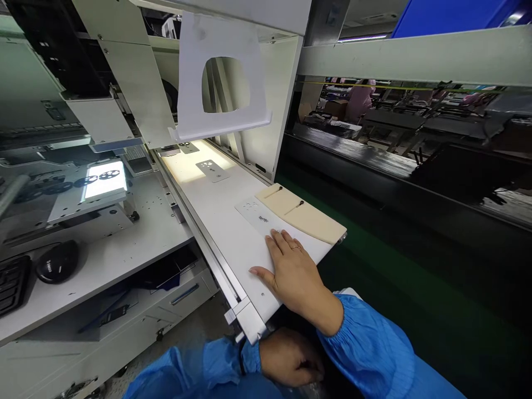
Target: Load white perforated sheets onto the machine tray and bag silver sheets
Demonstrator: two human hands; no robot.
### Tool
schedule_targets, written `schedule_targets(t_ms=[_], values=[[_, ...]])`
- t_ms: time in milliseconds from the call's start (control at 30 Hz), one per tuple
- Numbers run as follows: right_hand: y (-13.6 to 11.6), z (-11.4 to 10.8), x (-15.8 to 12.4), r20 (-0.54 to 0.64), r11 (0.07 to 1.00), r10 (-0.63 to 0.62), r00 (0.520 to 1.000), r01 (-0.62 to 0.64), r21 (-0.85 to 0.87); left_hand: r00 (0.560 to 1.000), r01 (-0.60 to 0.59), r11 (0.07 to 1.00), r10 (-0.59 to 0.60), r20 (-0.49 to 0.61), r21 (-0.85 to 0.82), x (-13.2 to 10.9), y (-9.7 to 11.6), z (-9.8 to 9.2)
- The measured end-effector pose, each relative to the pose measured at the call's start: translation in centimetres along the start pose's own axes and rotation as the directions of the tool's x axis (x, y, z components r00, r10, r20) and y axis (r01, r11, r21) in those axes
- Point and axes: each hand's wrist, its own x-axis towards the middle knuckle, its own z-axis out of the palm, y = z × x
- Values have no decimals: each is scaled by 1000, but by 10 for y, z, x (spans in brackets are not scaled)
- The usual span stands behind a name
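Note:
My right hand [293, 274] lies flat with its fingers spread on the white conveyor belt [211, 213], its fingertips at the near end of a thin plate [251, 210] with round holes and small dark marks. Beside that plate, a cream board [301, 213] with two slots and dark screws sits along the belt's right edge. Farther up the belt lies a similar grey plate [213, 170], and another [189, 147] is at the machine's opening. Below the belt's end, my left hand [290, 357] hangs low with its fingers curled; whatever they may hold is hidden.
A white panel [191, 83] with a cut-out hangs over the belt. On the left are a lit screen [106, 180], a black mouse [58, 261] and a keyboard [14, 284]. A metal rail [208, 255] borders the belt. A person in pink [361, 101] is far back.

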Motion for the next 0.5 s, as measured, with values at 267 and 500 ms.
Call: schedule_targets(t_ms=[267,500], values=[[-1,0,2,10,1000,16,1000,-16,-2,1000,-5,1000,5,1,-2,0,1,-1],[-1,-1,2,-2,1000,17,1000,-17,13,1000,0,1000,0,-4,-18,0,2,-2]])
